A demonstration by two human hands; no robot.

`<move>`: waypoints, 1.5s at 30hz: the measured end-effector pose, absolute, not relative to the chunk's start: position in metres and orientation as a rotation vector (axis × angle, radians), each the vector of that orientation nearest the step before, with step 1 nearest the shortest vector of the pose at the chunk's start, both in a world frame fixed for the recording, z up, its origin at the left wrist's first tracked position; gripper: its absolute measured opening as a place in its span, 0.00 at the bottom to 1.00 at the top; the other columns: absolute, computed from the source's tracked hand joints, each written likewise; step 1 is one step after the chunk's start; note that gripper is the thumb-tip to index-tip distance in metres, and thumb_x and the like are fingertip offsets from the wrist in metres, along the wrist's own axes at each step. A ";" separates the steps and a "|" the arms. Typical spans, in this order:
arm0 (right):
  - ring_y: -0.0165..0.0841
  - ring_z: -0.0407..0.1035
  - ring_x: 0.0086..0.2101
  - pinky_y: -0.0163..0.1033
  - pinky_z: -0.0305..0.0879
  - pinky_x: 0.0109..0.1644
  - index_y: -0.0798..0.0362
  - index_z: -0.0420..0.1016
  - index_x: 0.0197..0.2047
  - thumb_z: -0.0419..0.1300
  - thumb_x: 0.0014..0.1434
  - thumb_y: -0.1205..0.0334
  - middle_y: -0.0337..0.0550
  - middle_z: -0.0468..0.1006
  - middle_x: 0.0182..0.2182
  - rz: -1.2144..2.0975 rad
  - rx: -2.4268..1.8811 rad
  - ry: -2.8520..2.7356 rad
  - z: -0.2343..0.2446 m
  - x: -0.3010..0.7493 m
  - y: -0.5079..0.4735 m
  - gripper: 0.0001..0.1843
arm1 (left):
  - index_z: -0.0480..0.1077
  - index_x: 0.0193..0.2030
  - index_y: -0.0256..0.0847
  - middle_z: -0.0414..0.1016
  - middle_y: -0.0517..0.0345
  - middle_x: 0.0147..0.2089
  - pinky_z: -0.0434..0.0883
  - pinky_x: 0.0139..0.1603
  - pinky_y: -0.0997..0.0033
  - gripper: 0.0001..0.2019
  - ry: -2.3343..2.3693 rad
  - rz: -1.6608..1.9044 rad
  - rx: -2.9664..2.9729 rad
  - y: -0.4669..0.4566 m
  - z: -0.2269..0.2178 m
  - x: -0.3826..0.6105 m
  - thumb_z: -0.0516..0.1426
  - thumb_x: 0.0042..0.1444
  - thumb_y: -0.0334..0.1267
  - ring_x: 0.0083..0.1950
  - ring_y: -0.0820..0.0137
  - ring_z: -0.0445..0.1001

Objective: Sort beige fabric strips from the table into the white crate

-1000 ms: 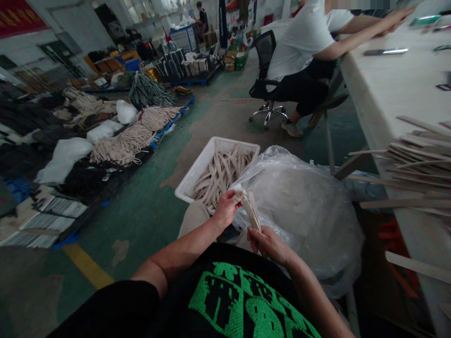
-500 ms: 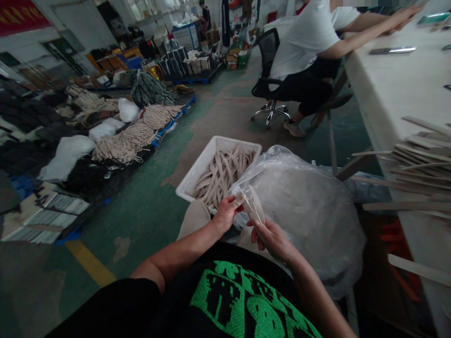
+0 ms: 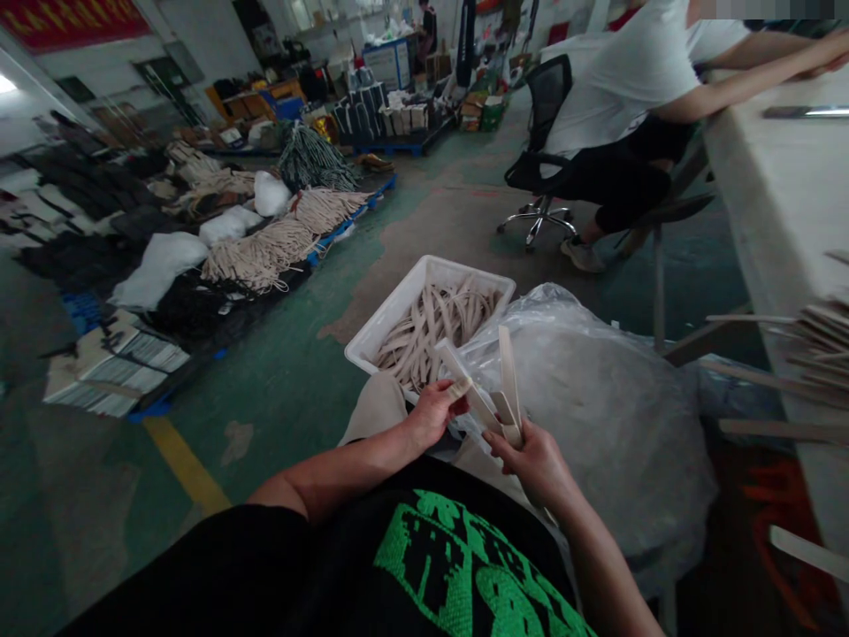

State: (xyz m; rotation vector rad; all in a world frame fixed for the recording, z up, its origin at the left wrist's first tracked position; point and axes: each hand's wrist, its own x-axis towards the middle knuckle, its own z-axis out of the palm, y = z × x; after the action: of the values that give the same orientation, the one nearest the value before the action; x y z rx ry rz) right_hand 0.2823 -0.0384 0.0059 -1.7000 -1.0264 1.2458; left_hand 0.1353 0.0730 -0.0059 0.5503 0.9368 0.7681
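Observation:
My left hand [image 3: 434, 414] pinches a flat beige strap [image 3: 452, 361] between thumb and fingers, its end sticking up past the thumb. Just to the right, my right hand [image 3: 536, 460] is closed around folded beige strap pieces [image 3: 509, 376] that fan upward from the grip. Whether these pieces are one strap or several I cannot tell. Beyond my hands stands a white plastic crate [image 3: 363, 343] full of looped beige straps [image 3: 424, 332]. A large clear plastic bag [image 3: 597, 416] with pale contents bulges beside my right hand.
On the right runs a long pale table [image 3: 762, 195] with a stack of beige strips [image 3: 829, 341] overhanging its edge. A co-worker in a white shirt [image 3: 616, 80] sits there on a black office chair [image 3: 549, 97]. Bundled straps [image 3: 258, 252] lie on pallets at left.
The strap pieces between my hands are spread wider, and a strap end now shows above my left thumb. The view has shifted left, so the surroundings sit further right.

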 end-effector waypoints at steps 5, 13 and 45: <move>0.29 0.64 0.16 0.34 0.61 0.21 0.52 0.70 0.24 0.54 0.57 0.33 0.40 0.71 0.16 1.198 -1.858 -1.042 -0.002 0.288 -0.047 0.29 | 0.75 0.27 0.36 0.73 0.60 0.25 0.68 0.33 0.73 0.28 0.973 0.818 0.505 0.075 -0.004 0.122 0.77 0.23 0.52 0.28 0.75 0.70; 0.34 0.73 0.23 0.37 0.69 0.28 0.53 0.75 0.29 0.54 0.58 0.30 0.46 0.78 0.24 1.284 -1.729 -1.129 0.004 0.286 -0.032 0.32 | 0.78 0.31 0.35 0.77 0.56 0.30 0.68 0.35 0.72 0.27 0.908 0.801 0.518 0.068 -0.003 0.129 0.77 0.27 0.50 0.30 0.74 0.71; 0.33 0.73 0.22 0.36 0.64 0.27 0.51 0.71 0.26 0.50 0.62 0.36 0.42 0.77 0.21 1.139 -1.924 -1.216 0.005 0.279 -0.023 0.28 | 0.79 0.30 0.35 0.77 0.56 0.30 0.68 0.38 0.70 0.25 0.837 0.783 0.596 0.071 -0.003 0.136 0.76 0.31 0.52 0.32 0.71 0.72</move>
State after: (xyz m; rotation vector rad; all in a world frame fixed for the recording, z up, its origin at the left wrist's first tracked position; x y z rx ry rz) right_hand 0.2792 -0.0227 0.0047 -1.9240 -1.2163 1.1386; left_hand 0.1356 0.0714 -0.0025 0.5956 0.8369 0.7828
